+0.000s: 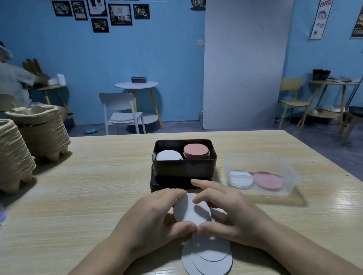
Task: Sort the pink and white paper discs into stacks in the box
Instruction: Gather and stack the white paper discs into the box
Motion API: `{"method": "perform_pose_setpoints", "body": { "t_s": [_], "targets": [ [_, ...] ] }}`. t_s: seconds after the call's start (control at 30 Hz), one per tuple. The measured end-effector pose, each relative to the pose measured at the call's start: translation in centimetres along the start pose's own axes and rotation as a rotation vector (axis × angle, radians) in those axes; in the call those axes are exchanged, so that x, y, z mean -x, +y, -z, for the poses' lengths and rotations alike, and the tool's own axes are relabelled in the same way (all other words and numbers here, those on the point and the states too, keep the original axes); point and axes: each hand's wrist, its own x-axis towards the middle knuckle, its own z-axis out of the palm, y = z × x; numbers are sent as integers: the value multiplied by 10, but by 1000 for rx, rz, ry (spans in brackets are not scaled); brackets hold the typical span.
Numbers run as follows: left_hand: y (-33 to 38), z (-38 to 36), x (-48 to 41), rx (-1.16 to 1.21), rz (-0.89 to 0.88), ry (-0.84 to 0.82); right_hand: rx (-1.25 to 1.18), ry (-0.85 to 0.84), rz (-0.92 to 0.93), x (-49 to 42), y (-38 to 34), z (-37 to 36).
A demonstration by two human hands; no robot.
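Room: blue walls.
Black box (184, 169): white stack (168, 155) left, pink stack (196, 150) right.
Clear tub (290, 171): white discs (240, 178) left, pink discs (268, 180) right.
Far left: stacked pulp trays (2, 152).
Hands: left hand (152, 217) and right hand (230, 212) pinch a white disc (188, 209) just before the box.
Below them: loose white discs (208, 261).
Surface: pale wooden table (82, 202).

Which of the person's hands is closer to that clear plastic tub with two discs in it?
Right. The right hand sits just left of the clear tub, nearer the camera. The left hand is farther left, beyond the white disc both hands hold.
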Motion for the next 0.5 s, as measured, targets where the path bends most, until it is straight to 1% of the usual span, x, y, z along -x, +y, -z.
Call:
{"method": "perform_pose_setpoints", "body": {
  "t_s": [0.13,0.27,0.5],
  "targets": [
    [-3,0,1,79,9,-58,-3,28,36,0,2,-1],
    [-6,2,2,143,18,-32,-9,71,26,1,0,2],
    [-1,2,-1,155,-14,-27,0,26,69,0,0,1]
  ]
}}
